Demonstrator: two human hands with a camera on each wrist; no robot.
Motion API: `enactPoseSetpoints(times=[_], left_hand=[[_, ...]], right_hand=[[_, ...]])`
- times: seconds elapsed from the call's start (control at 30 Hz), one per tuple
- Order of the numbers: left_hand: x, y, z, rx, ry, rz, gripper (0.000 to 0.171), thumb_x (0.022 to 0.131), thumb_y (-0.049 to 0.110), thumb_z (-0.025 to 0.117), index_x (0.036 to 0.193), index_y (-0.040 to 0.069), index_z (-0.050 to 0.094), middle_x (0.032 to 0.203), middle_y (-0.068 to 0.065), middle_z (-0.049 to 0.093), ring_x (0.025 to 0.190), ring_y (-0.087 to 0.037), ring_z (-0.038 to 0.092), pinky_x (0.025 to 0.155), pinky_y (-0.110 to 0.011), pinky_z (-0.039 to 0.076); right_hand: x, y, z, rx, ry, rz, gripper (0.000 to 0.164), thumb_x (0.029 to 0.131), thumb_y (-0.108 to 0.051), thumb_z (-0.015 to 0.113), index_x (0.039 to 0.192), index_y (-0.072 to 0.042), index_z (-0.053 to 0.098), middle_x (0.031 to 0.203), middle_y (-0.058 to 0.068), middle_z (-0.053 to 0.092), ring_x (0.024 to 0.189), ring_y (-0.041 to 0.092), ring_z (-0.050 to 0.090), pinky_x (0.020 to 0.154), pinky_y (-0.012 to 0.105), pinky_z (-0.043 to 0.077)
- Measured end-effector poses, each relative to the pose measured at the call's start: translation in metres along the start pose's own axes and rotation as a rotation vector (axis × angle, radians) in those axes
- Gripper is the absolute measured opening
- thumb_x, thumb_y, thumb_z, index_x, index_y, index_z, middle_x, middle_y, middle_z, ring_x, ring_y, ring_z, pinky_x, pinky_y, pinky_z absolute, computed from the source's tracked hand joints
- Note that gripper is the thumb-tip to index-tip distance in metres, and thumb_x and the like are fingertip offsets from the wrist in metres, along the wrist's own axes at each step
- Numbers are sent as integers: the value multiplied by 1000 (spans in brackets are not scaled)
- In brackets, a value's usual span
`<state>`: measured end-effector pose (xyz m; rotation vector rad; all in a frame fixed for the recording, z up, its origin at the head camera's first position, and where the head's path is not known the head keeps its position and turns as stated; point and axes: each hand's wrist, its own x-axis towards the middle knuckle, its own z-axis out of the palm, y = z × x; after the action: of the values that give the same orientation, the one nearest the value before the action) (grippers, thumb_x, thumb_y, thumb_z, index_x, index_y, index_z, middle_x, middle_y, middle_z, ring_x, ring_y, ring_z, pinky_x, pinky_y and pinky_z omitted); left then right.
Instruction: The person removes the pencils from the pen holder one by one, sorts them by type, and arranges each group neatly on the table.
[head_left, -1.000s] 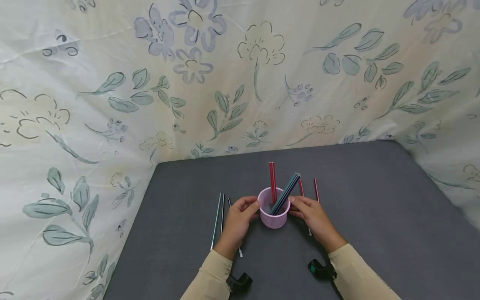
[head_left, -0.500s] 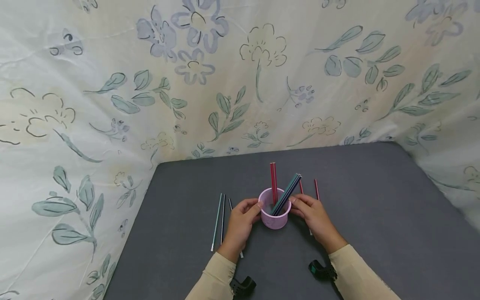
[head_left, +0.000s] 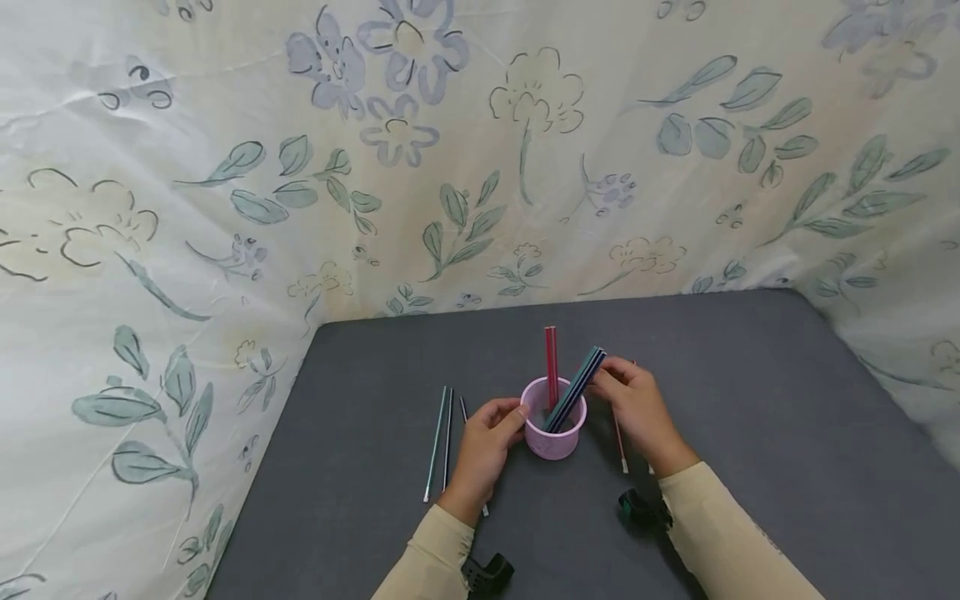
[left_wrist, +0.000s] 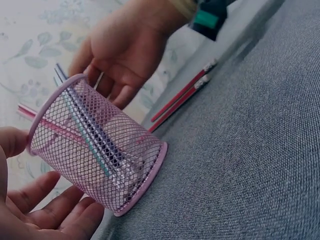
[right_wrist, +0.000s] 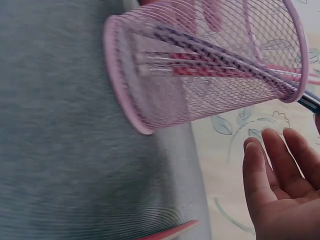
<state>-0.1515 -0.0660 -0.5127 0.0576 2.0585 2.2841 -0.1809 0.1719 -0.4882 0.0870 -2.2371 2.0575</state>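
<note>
A pink mesh pencil cup (head_left: pixel 552 443) stands on the grey table (head_left: pixel 750 433). Two red pencils (head_left: pixel 551 354) rise from it, and a bundle of green and dark blue pencils (head_left: pixel 576 390) leans over its right rim. My left hand (head_left: pixel 483 446) holds the cup's left side, thumb at the rim and fingers along the mesh. Beside the leaning bundle, my right hand (head_left: pixel 641 412) has its fingers loosely bent; in the right wrist view that hand (right_wrist: pixel 282 185) shows an open palm, its thumb mostly out of frame near the pencil ends.
Two loose red pencils (left_wrist: pixel 182 97) lie right of the cup, partly under my right hand in the head view. Left of my left hand lie a green pencil (head_left: pixel 435 446) and dark pencils (head_left: pixel 447 433). A flowered cloth (head_left: pixel 450 167) hangs behind the table.
My right hand has left the cup's right rim and moved up and slightly right, beside the leaning pencils. The left hand stays on the cup.
</note>
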Motion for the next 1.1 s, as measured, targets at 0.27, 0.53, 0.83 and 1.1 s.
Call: enactPoseSetpoints(times=[0.27,0.53,0.83,1.1], left_hand=[[1,-1,1,4,-5,0,29,105,22,76,122,-2,75,117,-15,75,107,-22,71,98,-47,60],[1,-1,2,-12,-6,-1,29,105,21,76,121,-3,75,118,-20,74,105,-21,71,99,-49,59],[2,-2,1,-19,-3,4,29,105,21,76,122,-3,74,117,-17,75,107,-22,71,98,-45,60],[2,-2,-1,-20,-7,4,30,105,21,76,122,-3,74,113,-11,74,108,-23,71,99,-46,59]], right_hand=[[5,-13,5,-10,-32,-19,28,107,-12,72,123,11,70,114,15,74,101,13,71,91,27,59],[-1,-23,15,-130,13,-133,17,102,-5,77,115,5,77,107,17,75,95,17,68,83,21,55],[-6,-35,19,-94,-30,-122,20,103,2,72,122,7,77,117,21,76,104,21,72,88,21,57],[-2,-35,23,-159,-111,-192,16,105,-1,72,118,1,80,120,12,77,112,25,72,90,22,57]])
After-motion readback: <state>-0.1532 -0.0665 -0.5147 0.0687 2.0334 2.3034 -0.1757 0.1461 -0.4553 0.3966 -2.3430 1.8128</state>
